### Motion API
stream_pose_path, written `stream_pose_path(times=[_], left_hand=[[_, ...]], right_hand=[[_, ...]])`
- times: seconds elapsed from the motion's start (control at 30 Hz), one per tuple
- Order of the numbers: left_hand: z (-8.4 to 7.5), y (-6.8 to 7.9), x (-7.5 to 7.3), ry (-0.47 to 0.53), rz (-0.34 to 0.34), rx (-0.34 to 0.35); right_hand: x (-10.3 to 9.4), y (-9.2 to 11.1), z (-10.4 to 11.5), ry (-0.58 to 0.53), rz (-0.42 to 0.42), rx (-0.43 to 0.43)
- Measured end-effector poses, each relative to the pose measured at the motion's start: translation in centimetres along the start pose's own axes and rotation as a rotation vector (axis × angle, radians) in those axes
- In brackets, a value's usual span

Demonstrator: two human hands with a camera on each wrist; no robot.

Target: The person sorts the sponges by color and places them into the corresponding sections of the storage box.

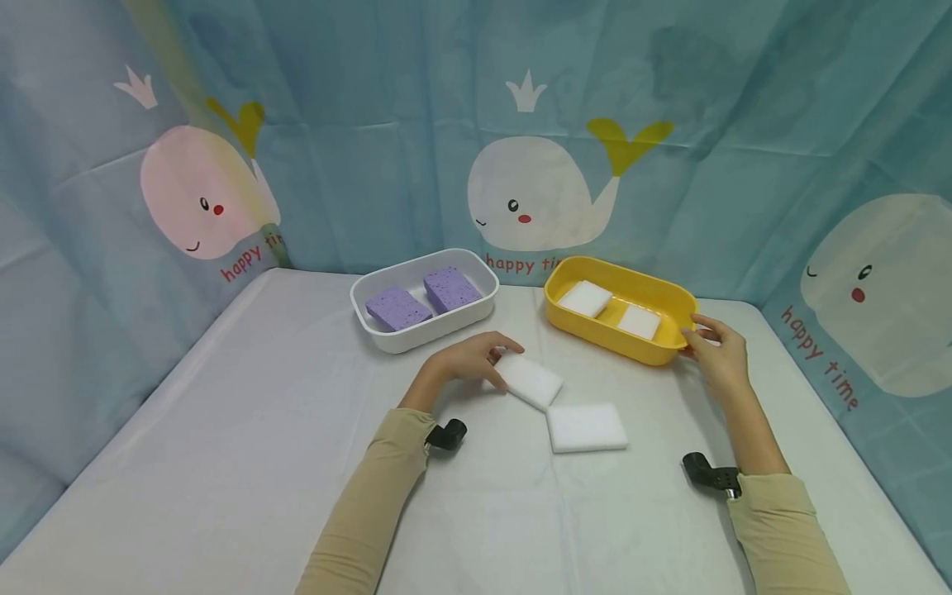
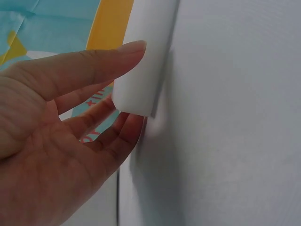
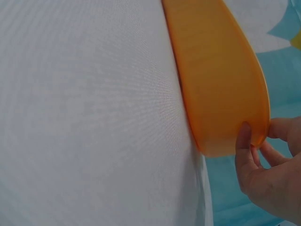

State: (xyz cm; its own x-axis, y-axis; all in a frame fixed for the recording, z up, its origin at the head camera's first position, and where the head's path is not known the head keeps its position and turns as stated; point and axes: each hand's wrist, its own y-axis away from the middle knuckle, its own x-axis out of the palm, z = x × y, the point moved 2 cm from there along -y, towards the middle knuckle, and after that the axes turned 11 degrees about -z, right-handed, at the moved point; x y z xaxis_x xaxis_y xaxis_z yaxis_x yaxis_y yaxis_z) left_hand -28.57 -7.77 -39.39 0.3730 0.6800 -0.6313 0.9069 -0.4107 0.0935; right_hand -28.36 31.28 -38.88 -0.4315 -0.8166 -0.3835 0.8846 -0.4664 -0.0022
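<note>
My left hand (image 1: 473, 357) holds one end of a white sponge (image 1: 531, 379) between thumb and fingers. In the left wrist view the thumb lies across the face of that sponge (image 2: 146, 61), with fingertips at its lower end. A second white sponge (image 1: 587, 428) lies flat on the table, just in front of the first. On the right, my right hand (image 1: 718, 354) grips the end of a yellow tub (image 1: 606, 336). The right wrist view has the thumb against the tub's outer wall (image 3: 216, 84) and fingers at its rim. Two more white sponges (image 1: 585, 298) lie inside the tub.
A white tub (image 1: 435, 331) with two purple sponges (image 1: 397, 309) stands at the back left. Behind the white-covered table (image 1: 245, 430) hangs a blue curtain (image 1: 387, 165) with whale prints. Each wrist wears a small black camera (image 1: 449, 435).
</note>
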Motion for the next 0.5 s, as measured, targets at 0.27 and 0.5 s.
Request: stream_pose_path(times=[0.27, 0.5], left_hand=[[-0.2, 0.5, -0.7, -0.007, -0.022, -0.03], [-0.2, 0.5, -1.4, -0.023, -0.046, 0.002]], right_hand=[[0.0, 0.0, 0.0, -0.008, 0.003, 0.0], [0.1, 0.0, 0.1, -0.009, 0.002, 0.008]])
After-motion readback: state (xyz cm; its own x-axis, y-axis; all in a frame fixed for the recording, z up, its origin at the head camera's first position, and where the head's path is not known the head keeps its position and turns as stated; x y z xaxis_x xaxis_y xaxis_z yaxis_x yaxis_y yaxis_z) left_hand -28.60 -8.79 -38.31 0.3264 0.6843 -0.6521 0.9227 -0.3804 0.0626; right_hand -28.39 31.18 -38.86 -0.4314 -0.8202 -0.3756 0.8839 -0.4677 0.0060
